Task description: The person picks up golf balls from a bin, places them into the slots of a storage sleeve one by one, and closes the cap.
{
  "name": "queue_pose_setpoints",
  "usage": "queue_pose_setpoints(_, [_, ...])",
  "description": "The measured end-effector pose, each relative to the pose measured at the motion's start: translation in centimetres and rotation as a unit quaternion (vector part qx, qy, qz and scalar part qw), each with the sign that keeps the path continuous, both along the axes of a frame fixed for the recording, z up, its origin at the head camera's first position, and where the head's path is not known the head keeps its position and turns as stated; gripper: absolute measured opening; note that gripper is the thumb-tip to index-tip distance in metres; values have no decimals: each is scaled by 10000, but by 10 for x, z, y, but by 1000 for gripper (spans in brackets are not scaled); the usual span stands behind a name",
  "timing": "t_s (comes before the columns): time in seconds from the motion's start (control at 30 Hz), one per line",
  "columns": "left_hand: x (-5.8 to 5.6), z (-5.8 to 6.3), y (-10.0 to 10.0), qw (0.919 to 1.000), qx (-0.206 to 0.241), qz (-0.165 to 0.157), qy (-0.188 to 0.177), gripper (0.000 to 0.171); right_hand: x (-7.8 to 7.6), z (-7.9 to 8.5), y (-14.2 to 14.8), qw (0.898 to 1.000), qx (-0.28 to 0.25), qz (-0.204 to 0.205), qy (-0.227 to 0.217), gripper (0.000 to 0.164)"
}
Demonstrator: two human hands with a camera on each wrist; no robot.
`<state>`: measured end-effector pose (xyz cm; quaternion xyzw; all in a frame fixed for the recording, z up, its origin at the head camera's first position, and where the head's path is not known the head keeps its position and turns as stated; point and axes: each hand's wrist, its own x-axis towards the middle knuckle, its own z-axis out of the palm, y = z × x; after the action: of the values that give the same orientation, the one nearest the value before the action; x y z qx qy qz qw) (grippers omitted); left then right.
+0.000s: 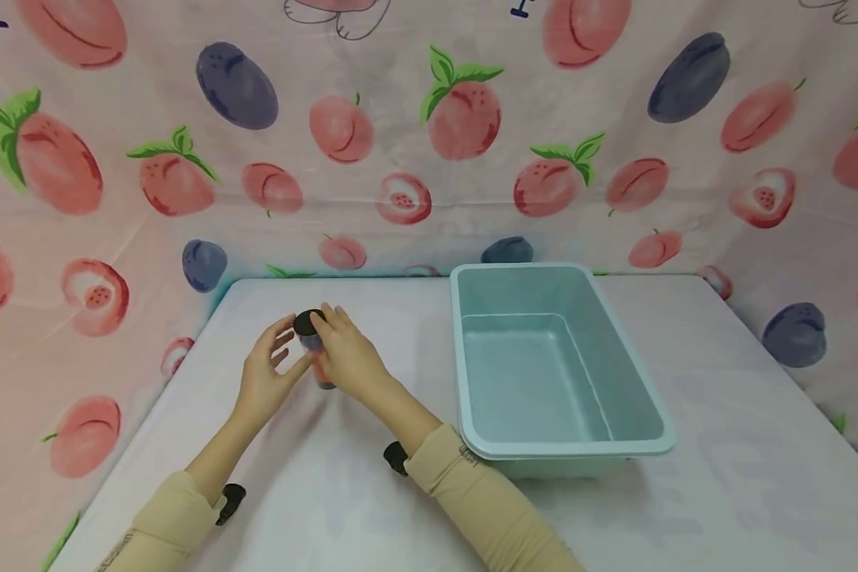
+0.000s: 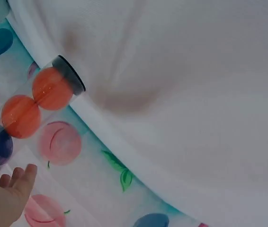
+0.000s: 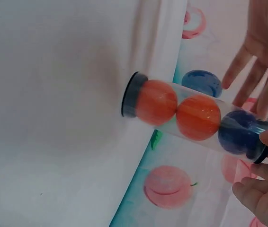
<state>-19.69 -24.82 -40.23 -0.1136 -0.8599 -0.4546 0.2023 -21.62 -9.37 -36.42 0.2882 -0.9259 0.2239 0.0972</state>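
Note:
A clear tube (image 3: 198,118) with black end caps holds two orange balls (image 3: 198,117) and one dark blue ball (image 3: 238,132). In the head view it stands tilted above the left part of the table. My right hand (image 1: 353,357) grips it near the upper black cap (image 1: 309,322), the end beside the blue ball. My left hand (image 1: 268,377) is on the tube's other side, fingers spread and loosely bent, fingertips close to that cap. In the left wrist view, the left hand (image 2: 11,196) shows beside the tube's blue-ball end.
A pale blue-green plastic bin (image 1: 565,449) stands on the white table (image 1: 743,445), right of my hands. Black wrist cameras sit by both sleeves. A fruit-print cloth (image 1: 400,119) hangs behind the table and along its sides.

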Motion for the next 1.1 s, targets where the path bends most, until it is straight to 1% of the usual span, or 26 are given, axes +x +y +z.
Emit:
queue_pose_setpoints(0.03, [2, 0, 0, 9994, -275, 42, 197, 61, 0, -1, 0, 10000, 77, -12, 27, 54])
queue_pose_setpoints(0.1, [5, 1, -1, 9953, -798, 117, 536, 58, -1, -4, 2, 9998, 179, -3, 23, 56])
queue_pose_setpoints(0.2, [7, 2, -4, 9851, -1439, 174, 920, 58, -3, -5, 3, 9997, 226, 58, -35, 59])
queue_pose_setpoints(0.3, [6, 1, -7, 9739, -1901, 106, 1232, 60, -6, -6, 3, 9996, 291, 70, 1, 60])
queue_pose_setpoints(0.4, [4, -3, -11, 9603, -2284, 84, 1598, 63, -8, -7, 3, 9991, 353, 60, 219, 58])
queue_pose_setpoints(0.53, [0, -10, -18, 9345, -2780, 111, 2221, 61, -8, -9, 2, 9982, 380, -5, 468, 51])
queue_pose_setpoints(0.6, [-2, -12, -20, 9223, -2926, 120, 2523, 61, -6, -9, 1, 9981, 402, -32, 474, 49])
queue_pose_setpoints(0.63, [-4, -12, -20, 9167, -2983, 109, 2654, 61, -9, -14, 0, 9974, 450, -65, 563, 50])
queue_pose_setpoints(0.7, [-6, -12, -19, 9098, -3024, 101, 2841, 61, -8, -15, 0, 9965, 540, -127, 630, 50])
queue_pose_setpoints(0.77, [-8, -13, -17, 9070, -3011, 87, 2943, 61, -7, -16, 0, 9953, 639, -187, 703, 49])
queue_pose_setpoints(0.83, [-9, -13, -16, 9071, -2990, 75, 2962, 61, -7, -17, 0, 9939, 744, -283, 768, 49])
queue_pose_setpoints(0.87, [-9, -14, -15, 9079, -2973, 77, 2953, 62, -3, -12, 0, 9942, 760, -312, 691, 49])
queue_pose_setpoints(0.97, [-7, -15, -14, 9111, -2952, 137, 2875, 62, -2, -11, -1, 9945, 791, -352, 593, 49])
queue_pose_setpoints(1.1, [-1, -15, -15, 9163, -2951, 287, 2693, 57, 3, -10, -4, 9938, 972, -322, 443, 56])
